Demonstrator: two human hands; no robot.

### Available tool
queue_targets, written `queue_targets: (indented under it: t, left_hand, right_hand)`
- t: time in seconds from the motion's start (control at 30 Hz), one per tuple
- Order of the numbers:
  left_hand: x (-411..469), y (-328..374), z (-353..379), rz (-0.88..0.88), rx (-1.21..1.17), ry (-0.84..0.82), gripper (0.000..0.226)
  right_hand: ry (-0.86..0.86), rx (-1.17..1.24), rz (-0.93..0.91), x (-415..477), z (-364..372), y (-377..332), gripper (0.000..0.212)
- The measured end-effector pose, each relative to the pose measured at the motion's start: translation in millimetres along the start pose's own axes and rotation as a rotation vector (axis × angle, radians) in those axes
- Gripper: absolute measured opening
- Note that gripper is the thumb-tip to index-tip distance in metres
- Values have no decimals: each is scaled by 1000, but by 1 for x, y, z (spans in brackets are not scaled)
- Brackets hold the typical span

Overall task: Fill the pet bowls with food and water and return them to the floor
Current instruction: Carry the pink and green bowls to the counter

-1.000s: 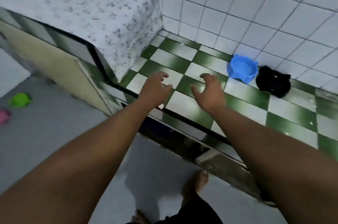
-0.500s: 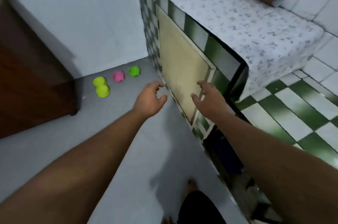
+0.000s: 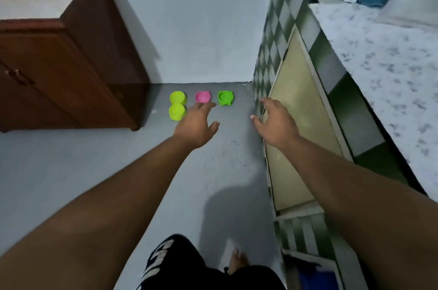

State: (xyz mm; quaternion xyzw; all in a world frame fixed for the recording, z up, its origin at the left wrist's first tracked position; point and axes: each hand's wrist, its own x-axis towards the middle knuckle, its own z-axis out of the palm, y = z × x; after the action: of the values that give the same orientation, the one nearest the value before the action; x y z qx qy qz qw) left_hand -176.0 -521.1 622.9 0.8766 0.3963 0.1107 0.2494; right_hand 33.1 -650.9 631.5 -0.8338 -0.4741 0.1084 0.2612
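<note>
A: Starting at the far left, the brown cabinet (image 3: 59,64) stands against the wall, and right off its corner sits the yellow-green double bowl (image 3: 177,105) on the grey floor (image 3: 71,159)

B: Tucked in by the wall, I'd say, so nobody kicks it. And next along?

A: The pink bowl (image 3: 203,96), then the green bowl (image 3: 225,97), in a neat row at the foot of the wall. All of them look empty from here, though they're small in view

B: So nothing filled yet. What about the hands?

A: The left hand (image 3: 195,125) hangs in the air, fingers spread and holding nothing, lined up in view just below the pink bowl but well short of it. The right hand (image 3: 277,123) is likewise splayed and empty, out beside the tiled counter (image 3: 384,71) and its pale yellow panel (image 3: 298,119)

B: Both reaching forward, then

A: That's my read: arms out ready to collect bowls from the floor. A bare foot (image 3: 238,260) shows at the bottom, pointing their way
</note>
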Motion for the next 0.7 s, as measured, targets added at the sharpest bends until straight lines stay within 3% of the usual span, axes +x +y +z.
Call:
queue_targets:
  t: [0.27, 0.43, 0.57, 0.7]
  left_hand:
    - [155, -59, 2, -34, 51, 6, 62]
    - [274, -137, 30, -76, 62, -113, 64]
    - [368, -210, 77, -115, 113, -172, 62]
    - [456, -300, 167, -107, 165, -217, 65]
  right_hand:
    - [-143, -178, -84, 168, 63, 0, 65]
    - [-204, -235, -18, 286, 130, 13, 67]
    - [-239, -175, 33, 388, 210, 39, 66]
    - [-285, -158, 6, 481, 321, 95, 58]
